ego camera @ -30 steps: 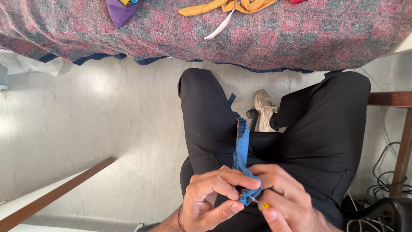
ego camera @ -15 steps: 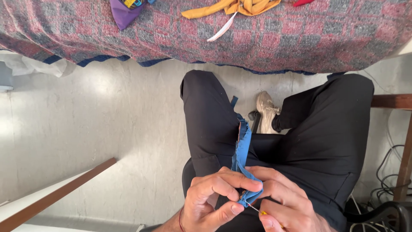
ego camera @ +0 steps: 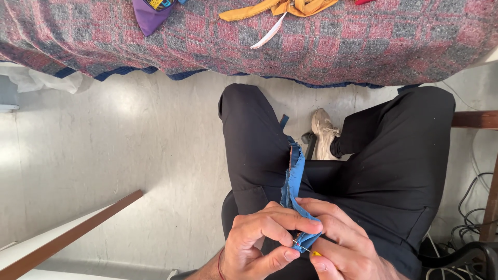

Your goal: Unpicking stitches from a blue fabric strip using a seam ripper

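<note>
Two hands: both work low in the view, over the person's lap, fingertips meeting on one piece of cloth.
Left hand (ego camera: 262,241): thumb and forefinger are pinched shut on the lower end of the blue cloth strip (ego camera: 293,181).
Right hand (ego camera: 345,243): its fingers curl around the same end from the other side, pressing the cloth and a thin pin (ego camera: 306,250) with a yellow head.
Pin: it lies between the fingertips of both hands, its metal shaft pointing at the cloth's folded edge.
Blue cloth strip: it runs up from the fingers along the inner left thigh, edge frayed, lying on the black trousers (ego camera: 394,171).
Shoe (ego camera: 322,136): pale, on the floor between the knees.
Table cover (ego camera: 363,46): a red and grey checked blanket across the top of the view.
On the cover: a purple cloth piece (ego camera: 148,14) at left, yellow straps (ego camera: 280,8) near the middle.
Cables (ego camera: 469,218): on the floor at the right, beside a wooden leg.
</note>
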